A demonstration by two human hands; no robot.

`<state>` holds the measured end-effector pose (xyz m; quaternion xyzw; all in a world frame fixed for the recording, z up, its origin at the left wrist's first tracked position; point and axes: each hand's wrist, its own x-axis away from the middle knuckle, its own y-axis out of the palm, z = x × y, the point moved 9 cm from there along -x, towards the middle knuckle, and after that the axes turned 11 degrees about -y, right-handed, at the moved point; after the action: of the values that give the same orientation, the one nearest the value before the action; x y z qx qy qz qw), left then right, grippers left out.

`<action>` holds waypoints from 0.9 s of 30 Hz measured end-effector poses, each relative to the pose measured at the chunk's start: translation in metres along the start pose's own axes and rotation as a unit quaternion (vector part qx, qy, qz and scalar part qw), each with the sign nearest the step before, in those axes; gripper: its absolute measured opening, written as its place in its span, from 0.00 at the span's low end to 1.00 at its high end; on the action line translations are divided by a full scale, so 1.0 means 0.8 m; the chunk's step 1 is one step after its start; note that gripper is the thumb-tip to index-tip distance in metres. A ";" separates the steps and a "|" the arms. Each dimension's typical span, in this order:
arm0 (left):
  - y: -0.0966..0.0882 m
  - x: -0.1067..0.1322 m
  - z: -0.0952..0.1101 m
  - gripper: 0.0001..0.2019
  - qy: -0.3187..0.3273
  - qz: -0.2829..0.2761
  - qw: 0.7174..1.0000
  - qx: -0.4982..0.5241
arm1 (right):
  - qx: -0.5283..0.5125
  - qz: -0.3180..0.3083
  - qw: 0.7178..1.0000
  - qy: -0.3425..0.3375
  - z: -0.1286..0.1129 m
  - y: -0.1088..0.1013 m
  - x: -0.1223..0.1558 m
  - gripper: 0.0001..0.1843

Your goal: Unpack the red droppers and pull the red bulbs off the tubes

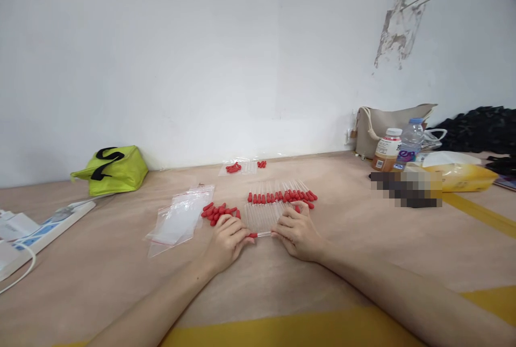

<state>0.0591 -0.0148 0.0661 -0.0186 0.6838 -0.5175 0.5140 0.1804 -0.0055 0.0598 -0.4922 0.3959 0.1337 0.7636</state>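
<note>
My left hand (pixel 226 240) has its fingers curled and pinches a red rubber cap (pixel 252 235) at the end of a clear glass tube (pixel 263 234). My right hand (pixel 296 233) is closed on the other end of that tube. Just beyond my hands lies a row of bare glass tubes (pixel 263 216). Behind that row lie several tubes with red caps fitted (pixel 282 195). A loose pile of red caps (pixel 218 211) sits by my left hand.
Clear plastic bags (pixel 179 220) lie to the left. More capped tubes in bags (pixel 241 167) sit near the wall. A green bag (pixel 115 169), a power strip (pixel 44 231), two bottles (pixel 397 149), a beige bag (pixel 387 121) and a yellow packet (pixel 463 176) ring the table.
</note>
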 end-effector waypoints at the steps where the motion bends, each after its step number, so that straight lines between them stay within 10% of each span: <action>1: 0.000 0.001 0.002 0.05 0.007 -0.004 1.000 -0.001 | 0.002 -0.002 1.000 -0.004 0.000 -0.001 0.001 0.10; 13: -0.005 0.011 -0.007 0.06 0.019 -0.004 1.000 -0.007 | -0.005 0.015 1.000 0.016 0.012 -0.012 0.011 0.09; 20: -0.057 0.007 -0.104 0.10 -0.235 0.109 0.966 0.016 | 0.046 0.067 0.970 0.229 0.088 -0.034 0.037 0.11; 27: -0.063 0.037 -0.221 0.20 -0.488 0.073 0.866 0.080 | 0.088 0.043 0.964 0.246 0.094 -0.017 0.035 0.11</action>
<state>-0.1084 0.0671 0.0714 -0.1780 0.3014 -0.4560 0.8183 0.2423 0.0475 0.0629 -0.4230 0.6027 0.0053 0.6765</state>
